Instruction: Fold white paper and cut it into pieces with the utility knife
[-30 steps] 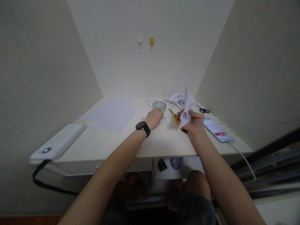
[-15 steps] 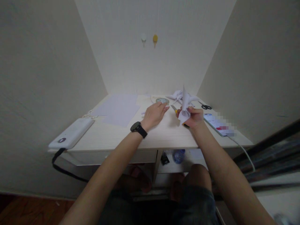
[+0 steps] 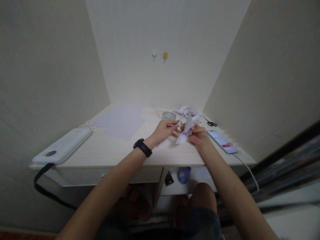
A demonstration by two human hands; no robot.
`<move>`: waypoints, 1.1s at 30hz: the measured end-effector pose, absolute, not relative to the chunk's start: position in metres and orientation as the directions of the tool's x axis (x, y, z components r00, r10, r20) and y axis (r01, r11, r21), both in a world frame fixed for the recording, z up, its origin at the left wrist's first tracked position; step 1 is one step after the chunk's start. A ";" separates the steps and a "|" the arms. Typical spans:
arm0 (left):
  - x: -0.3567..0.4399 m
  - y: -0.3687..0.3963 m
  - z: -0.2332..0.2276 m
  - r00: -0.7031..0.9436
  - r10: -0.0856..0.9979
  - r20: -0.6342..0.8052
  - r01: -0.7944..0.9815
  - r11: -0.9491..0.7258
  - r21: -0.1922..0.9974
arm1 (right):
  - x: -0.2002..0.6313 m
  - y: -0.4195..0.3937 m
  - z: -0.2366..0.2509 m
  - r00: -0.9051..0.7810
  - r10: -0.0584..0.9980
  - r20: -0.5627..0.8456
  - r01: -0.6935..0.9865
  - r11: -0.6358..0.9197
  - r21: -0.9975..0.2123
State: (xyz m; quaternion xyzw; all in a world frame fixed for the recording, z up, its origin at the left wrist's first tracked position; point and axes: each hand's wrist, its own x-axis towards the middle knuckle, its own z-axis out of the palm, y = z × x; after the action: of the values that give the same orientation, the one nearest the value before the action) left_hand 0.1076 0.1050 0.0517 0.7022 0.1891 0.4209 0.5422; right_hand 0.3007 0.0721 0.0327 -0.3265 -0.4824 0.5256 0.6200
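White folded paper [image 3: 186,128], creased into points, sits above the pale wooden surface [image 3: 120,151] near its front edge, pinched in the closed grip of the right hand [image 3: 197,135]. The left hand [image 3: 165,130], a black watch [image 3: 142,147] on its wrist, meets it from the side, fingertips closed on a small pale piece too small to identify. Just behind the hands lies a roll of clear tape [image 3: 168,115] and more folded paper [image 3: 186,111]. Scissors [image 3: 211,123] and a cabled phone [image 3: 222,141] rest to the right; flat sheets [image 3: 120,120] and a white device [image 3: 62,150] lie well to the left. Two hooks [image 3: 160,55] mark the wall.
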 end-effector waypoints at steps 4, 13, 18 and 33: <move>0.103 0.103 0.053 0.607 0.719 0.339 -0.260 -0.223 0.939 | 0.301 0.070 0.032 -0.024 0.968 0.251 -0.348 0.227 -0.909; 0.102 0.103 0.052 0.681 0.632 0.370 -0.340 -0.175 0.924 | 0.306 0.071 0.029 -0.070 0.962 0.262 -0.330 0.226 -0.917; 0.103 0.103 0.052 0.690 0.633 0.352 -0.375 -0.103 0.921 | 0.309 0.072 0.029 -0.140 0.951 0.276 -0.348 0.214 -0.913; 0.096 0.098 0.060 0.731 0.626 0.272 -0.324 -0.032 0.945 | 0.308 0.072 0.029 -0.148 0.949 0.278 -0.266 0.233 -0.936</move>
State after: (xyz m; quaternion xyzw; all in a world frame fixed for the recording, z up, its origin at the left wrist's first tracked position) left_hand 0.0961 0.0985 0.0603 0.6291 0.1199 0.3468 0.6852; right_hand 0.3076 0.0716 0.0295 -0.3168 -0.5394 0.5322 0.5705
